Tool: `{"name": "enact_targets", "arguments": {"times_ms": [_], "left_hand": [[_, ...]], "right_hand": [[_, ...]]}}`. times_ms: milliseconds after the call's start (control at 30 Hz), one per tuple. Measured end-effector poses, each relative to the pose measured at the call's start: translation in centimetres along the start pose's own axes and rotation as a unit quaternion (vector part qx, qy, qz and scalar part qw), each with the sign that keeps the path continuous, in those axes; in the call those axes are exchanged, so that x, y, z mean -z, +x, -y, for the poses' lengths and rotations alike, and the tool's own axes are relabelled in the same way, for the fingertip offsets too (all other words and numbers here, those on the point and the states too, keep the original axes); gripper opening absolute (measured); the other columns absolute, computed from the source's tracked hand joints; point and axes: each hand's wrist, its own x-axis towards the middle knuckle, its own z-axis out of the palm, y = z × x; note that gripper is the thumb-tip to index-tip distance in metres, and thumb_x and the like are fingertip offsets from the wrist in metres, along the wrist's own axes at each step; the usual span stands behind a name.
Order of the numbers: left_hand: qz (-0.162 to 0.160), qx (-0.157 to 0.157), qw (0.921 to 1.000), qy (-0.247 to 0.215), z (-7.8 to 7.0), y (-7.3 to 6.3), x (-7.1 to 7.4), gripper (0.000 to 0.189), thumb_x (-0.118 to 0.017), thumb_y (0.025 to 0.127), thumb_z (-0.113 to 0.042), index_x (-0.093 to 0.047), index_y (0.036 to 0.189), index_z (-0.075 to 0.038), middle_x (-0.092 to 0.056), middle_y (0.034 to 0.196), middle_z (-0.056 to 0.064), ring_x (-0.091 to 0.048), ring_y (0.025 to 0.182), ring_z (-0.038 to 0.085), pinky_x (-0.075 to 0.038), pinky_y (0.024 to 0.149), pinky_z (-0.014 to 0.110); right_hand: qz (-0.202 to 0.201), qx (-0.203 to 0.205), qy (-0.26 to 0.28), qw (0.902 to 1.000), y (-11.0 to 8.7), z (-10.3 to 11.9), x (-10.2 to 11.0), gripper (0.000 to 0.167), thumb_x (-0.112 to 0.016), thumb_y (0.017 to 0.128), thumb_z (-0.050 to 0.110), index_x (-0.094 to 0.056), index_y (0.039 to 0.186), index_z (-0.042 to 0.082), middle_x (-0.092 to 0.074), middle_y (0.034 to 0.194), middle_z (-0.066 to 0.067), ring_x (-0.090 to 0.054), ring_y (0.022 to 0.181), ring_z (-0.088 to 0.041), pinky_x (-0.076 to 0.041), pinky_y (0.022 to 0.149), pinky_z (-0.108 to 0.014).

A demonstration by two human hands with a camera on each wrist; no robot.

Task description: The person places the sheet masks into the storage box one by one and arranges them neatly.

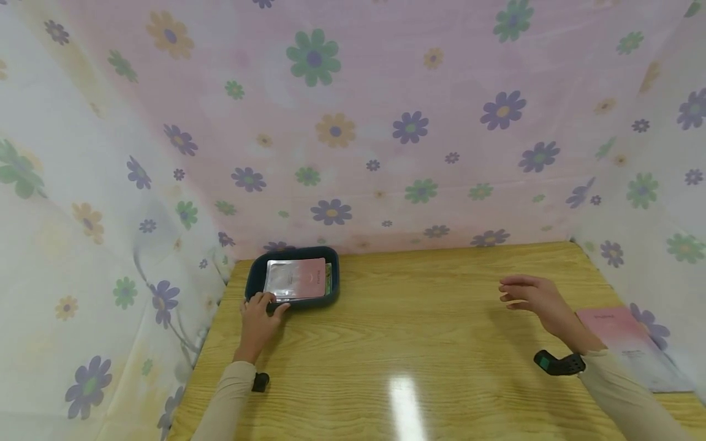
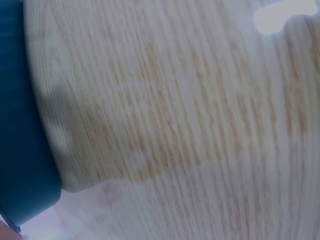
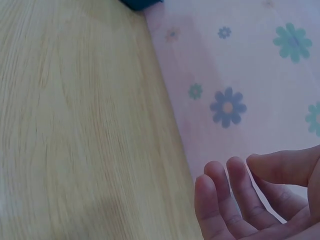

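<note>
A dark blue plastic basket (image 1: pixel 333 293) stands at the back left of the table, its side wall also visible in the left wrist view. Inside lies a pink-and-silver face mask packet (image 1: pixel 298 278), with a strip of a green packet (image 1: pixel 328 278) showing beneath. My left hand (image 1: pixel 258 321) grips the basket's near left corner, fingers over the rim and thumb along the front. Over the right part of the table, my right hand (image 1: pixel 537 301) hovers with nothing in it, fingers loosely bent and thumb apart. Behind its wrist lies another pink-to-white packet (image 1: pixel 623 337), partly covered by the forearm.
A wood-grain table (image 1: pixel 386 331) carries everything. Flower-patterned cloth (image 1: pixel 364 184) hangs along its back and both sides, close behind the basket. Each wrist wears a dark strapped device (image 1: pixel 557 364).
</note>
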Motion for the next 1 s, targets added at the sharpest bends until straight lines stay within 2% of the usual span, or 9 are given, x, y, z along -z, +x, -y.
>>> {"name": "enact_targets", "arguments": {"times_ms": [233, 433, 633, 767, 833, 933, 967, 1000], "left_hand": [[-0.002, 0.002, 1.0000, 0.000, 0.2, 0.1, 0.1, 0.033, -0.082, 0.074, -0.023, -0.053, 0.082, -0.008, -0.051, 0.083, 0.007, -0.051, 0.081, 0.030, -0.019, 0.094, 0.070], [0.000, 0.010, 0.9999, 0.003, 0.2, 0.0, 0.3, 0.034, -0.082, 0.075, -0.022, -0.052, 0.082, -0.008, -0.050, 0.082, 0.007, -0.051, 0.081, 0.031, -0.019, 0.094, 0.071], [0.002, 0.013, 0.9999, 0.001, 0.3, -0.2, 0.3, 0.033, -0.081, 0.075, -0.023, -0.054, 0.083, -0.006, -0.050, 0.084, 0.007, -0.051, 0.083, 0.030, -0.018, 0.094, 0.071], [0.000, 0.013, 0.9999, 0.004, 0.2, -0.3, 0.4, 0.033, -0.081, 0.076, -0.023, -0.055, 0.084, -0.005, -0.051, 0.084, 0.007, -0.051, 0.083, 0.030, -0.019, 0.094, 0.071], [-0.001, 0.012, 0.9999, 0.004, 0.2, -0.2, 0.4, 0.032, -0.081, 0.075, -0.023, -0.055, 0.083, -0.005, -0.051, 0.084, 0.007, -0.051, 0.083, 0.030, -0.019, 0.094, 0.071], [-0.002, 0.012, 0.9999, 0.003, 0.1, -0.2, 0.5, 0.032, -0.081, 0.075, -0.022, -0.055, 0.083, -0.005, -0.051, 0.084, 0.008, -0.051, 0.083, 0.030, -0.019, 0.094, 0.071], [-0.002, 0.013, 0.9999, 0.003, 0.1, -0.2, 0.5, 0.032, -0.080, 0.076, -0.023, -0.055, 0.083, -0.006, -0.051, 0.084, 0.007, -0.051, 0.083, 0.030, -0.019, 0.094, 0.071], [-0.002, 0.014, 0.9999, 0.002, 0.1, -0.2, 0.6, 0.032, -0.080, 0.076, -0.023, -0.054, 0.082, -0.006, -0.051, 0.083, 0.007, -0.052, 0.083, 0.030, -0.019, 0.094, 0.071]], "right_hand": [[-0.014, 0.002, 0.043, 0.9990, -2.1, -0.9, 3.1, 0.022, -0.053, 0.097, 0.008, -0.066, 0.109, 0.020, -0.066, 0.101, 0.011, -0.067, 0.087, -0.013, -0.054, 0.070, -0.029], [-0.009, 0.017, 0.054, 0.9984, -3.6, -1.7, 5.4, 0.026, -0.049, 0.098, 0.006, -0.064, 0.112, 0.022, -0.065, 0.104, 0.013, -0.066, 0.089, -0.009, -0.054, 0.071, -0.027], [-0.034, -0.028, 0.077, 0.9960, -5.0, -2.3, 7.6, 0.031, -0.049, 0.098, 0.004, -0.067, 0.104, 0.029, -0.065, 0.099, 0.017, -0.065, 0.086, -0.005, -0.053, 0.069, -0.025], [-0.086, -0.067, 0.032, 0.9935, -6.1, -3.2, 9.1, 0.030, -0.053, 0.097, 0.008, -0.065, 0.094, 0.036, -0.062, 0.091, 0.023, -0.064, 0.078, -0.002, -0.053, 0.065, -0.025], [-0.133, -0.087, -0.003, 0.9873, -7.0, -3.7, 9.6, 0.030, -0.055, 0.096, 0.012, -0.062, 0.089, 0.040, -0.060, 0.085, 0.026, -0.063, 0.073, 0.001, -0.054, 0.063, -0.027], [-0.209, -0.116, -0.054, 0.9694, -8.5, -4.6, 10.3, 0.027, -0.055, 0.095, 0.015, -0.058, 0.088, 0.041, -0.054, 0.078, 0.030, -0.057, 0.066, 0.007, -0.053, 0.060, -0.027], [-0.234, -0.134, -0.072, 0.9602, -8.9, -4.9, 10.4, 0.021, -0.054, 0.095, 0.016, -0.059, 0.091, 0.037, -0.053, 0.079, 0.027, -0.055, 0.065, 0.008, -0.053, 0.060, -0.028], [-0.252, -0.150, -0.092, 0.9515, -9.4, -5.2, 10.6, 0.018, -0.053, 0.096, 0.016, -0.061, 0.101, 0.031, -0.054, 0.081, 0.022, -0.054, 0.065, 0.006, -0.053, 0.061, -0.030]]}}
